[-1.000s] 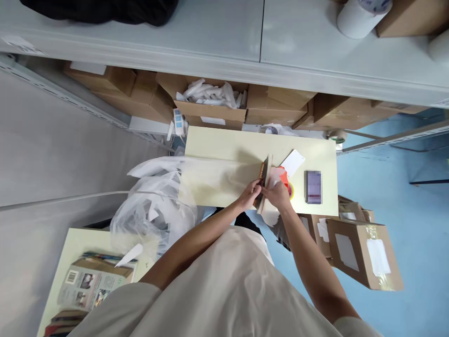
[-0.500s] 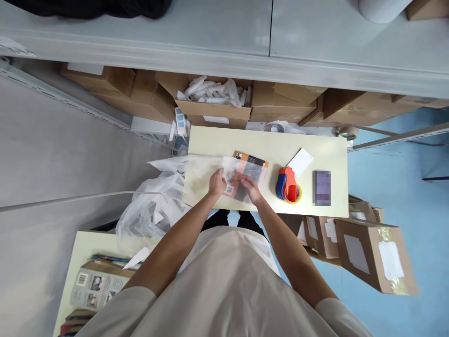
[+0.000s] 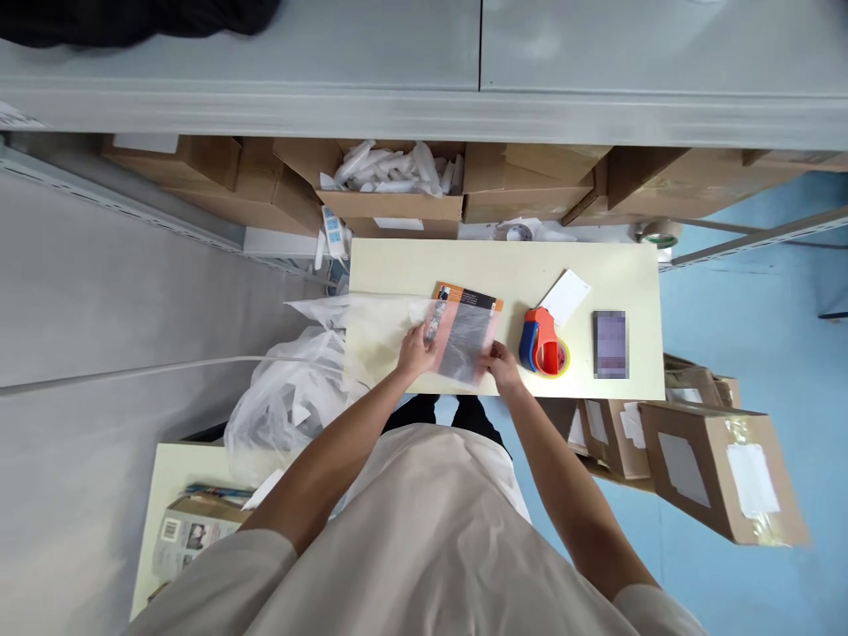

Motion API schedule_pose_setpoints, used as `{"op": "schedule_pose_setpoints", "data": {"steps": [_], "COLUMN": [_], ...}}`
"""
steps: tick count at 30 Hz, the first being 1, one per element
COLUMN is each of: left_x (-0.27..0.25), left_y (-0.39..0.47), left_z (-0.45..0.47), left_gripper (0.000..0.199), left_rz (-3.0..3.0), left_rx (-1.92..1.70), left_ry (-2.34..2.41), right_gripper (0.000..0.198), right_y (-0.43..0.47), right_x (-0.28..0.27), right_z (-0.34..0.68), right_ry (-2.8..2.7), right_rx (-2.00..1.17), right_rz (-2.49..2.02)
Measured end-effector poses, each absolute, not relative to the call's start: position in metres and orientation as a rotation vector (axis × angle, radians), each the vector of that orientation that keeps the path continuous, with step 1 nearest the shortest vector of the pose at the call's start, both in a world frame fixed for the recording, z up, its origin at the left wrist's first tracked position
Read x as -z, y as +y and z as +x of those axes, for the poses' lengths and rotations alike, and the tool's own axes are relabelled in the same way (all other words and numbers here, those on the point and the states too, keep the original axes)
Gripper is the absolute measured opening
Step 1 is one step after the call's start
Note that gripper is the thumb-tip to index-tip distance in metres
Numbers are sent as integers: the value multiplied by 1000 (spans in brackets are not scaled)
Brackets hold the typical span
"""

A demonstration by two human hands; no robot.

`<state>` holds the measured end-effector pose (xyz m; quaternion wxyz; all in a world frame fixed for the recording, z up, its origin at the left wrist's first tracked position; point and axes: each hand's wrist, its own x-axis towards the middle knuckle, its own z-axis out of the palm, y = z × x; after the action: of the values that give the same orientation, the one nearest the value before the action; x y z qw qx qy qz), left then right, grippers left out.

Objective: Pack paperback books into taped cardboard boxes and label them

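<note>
A book [image 3: 467, 331] with an orange and black top strip lies slightly turned on the cream table [image 3: 397, 265]. Clear plastic film [image 3: 388, 314] stretches in from the left and covers most of it, leaving the top strip bare. My left hand [image 3: 416, 352] grips the book's left edge, thumb on top, with film around the fingers. At the lower right corner, my right hand [image 3: 502, 364] pinches the film's edge beside the book. Just right of that hand sits a red and blue tape dispenser [image 3: 544, 343] with a yellow-rimmed roll.
A white card [image 3: 564, 296] and a blurred purple item [image 3: 610, 344] lie on the table's right side. Bunched film [image 3: 284, 393] hangs off the left end. Behind stands an open carton [image 3: 397, 205] of white pieces; taped boxes [image 3: 719, 468] stand at lower right.
My right hand has moved right, from over the middle of the book to its right edge. The left hand has shifted slightly onto the book's left edge, covering the barcode.
</note>
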<state>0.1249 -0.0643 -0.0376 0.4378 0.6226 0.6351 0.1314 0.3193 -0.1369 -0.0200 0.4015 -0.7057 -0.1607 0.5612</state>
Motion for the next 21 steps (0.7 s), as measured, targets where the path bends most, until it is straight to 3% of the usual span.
{"op": "schedule_pose_setpoints", "data": {"steps": [4,7,13,21], "left_x": [35,32,23,-10], "left_y": [-93,-125,-125,-102], "left_z": [142,174,185,91], "left_gripper": [48,40,44,65], "left_rz": [1326,1246,1093,698], "left_rx": [-367,-340,-379,-528], "left_ry": [1427,1238,1169,1038], "right_gripper": [42,38,28,56], "right_y": [-158,-178,-167,-110], "right_x": [-21,-53,-77,-42], "right_z": [349,365,352,229], "right_ry": [-477,-670,-884,-1228], "right_rx": [-1532,-1466,-1272,-1271], "right_rz": [-1633,-1698,-1957,-2021]}}
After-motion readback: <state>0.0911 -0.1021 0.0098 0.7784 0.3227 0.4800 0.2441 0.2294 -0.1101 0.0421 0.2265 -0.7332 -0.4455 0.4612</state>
